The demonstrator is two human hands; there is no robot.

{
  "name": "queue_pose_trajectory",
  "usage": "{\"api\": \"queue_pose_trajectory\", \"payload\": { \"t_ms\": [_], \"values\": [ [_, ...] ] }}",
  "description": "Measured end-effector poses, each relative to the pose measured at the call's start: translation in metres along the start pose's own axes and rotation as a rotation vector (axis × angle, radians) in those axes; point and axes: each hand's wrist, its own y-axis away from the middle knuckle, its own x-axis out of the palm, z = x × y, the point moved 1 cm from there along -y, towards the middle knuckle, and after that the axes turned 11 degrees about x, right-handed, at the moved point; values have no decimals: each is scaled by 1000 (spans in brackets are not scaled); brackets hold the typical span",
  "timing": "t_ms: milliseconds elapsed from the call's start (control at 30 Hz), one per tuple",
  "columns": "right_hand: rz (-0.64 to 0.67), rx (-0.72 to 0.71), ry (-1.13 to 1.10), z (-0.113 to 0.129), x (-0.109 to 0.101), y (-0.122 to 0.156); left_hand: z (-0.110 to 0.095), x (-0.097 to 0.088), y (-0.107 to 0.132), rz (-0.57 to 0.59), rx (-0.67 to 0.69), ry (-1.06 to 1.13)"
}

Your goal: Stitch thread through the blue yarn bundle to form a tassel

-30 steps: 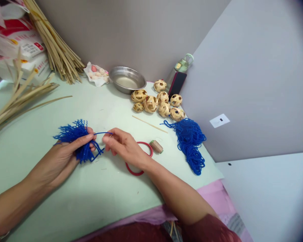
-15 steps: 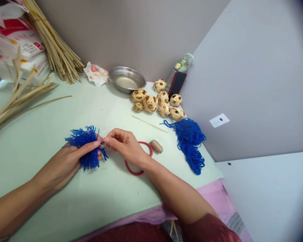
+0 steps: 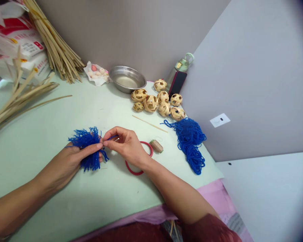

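Note:
My left hand [image 3: 77, 158] is closed around the middle of a blue yarn tassel [image 3: 87, 138], its frayed strands fanning out above and below the thumb. Thumb and index finger of my right hand [image 3: 123, 144] pinch a strand of blue yarn [image 3: 113, 137] at the tassel's right side, close to the left fingertips. Part of that strand shows behind the right fingers. Under my right wrist lie red-handled scissors [image 3: 134, 173], partly hidden. A spool of tan thread [image 3: 157, 146] rests just right of the handles.
Several woven strip balls [image 3: 150, 103] sit by a metal bowl [image 3: 127, 79]. A heap of blue yarn [image 3: 190, 139] lies at the right. A phone [image 3: 177, 83] leans on a green bottle [image 3: 183, 64]. Bundled dry strips [image 3: 57, 43] and plastic bags [image 3: 22, 43] stand back left.
My right fingers have closed in on the left fingertips, and a blue strand now shows behind them. The tassel has shifted slightly to the right.

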Motion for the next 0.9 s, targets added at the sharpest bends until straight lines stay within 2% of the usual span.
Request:
{"api": "queue_pose_trajectory", "payload": {
  "t_ms": [167,367,533,700,900],
  "values": [
    [20,18,31,-2,1,0,-1,1,-1,11,-8,20],
    [19,29,74,-2,3,1,-9,4,-1,-41,-23,236],
    [2,28,88,-4,2,2,-11,5,0,7,-3,262],
    [-19,17,35,-3,0,1,-6,3,1,-79,21,295],
    [-2,79,-82,-6,-2,-4,-1,3,1,-83,72,306]
  ]
}}
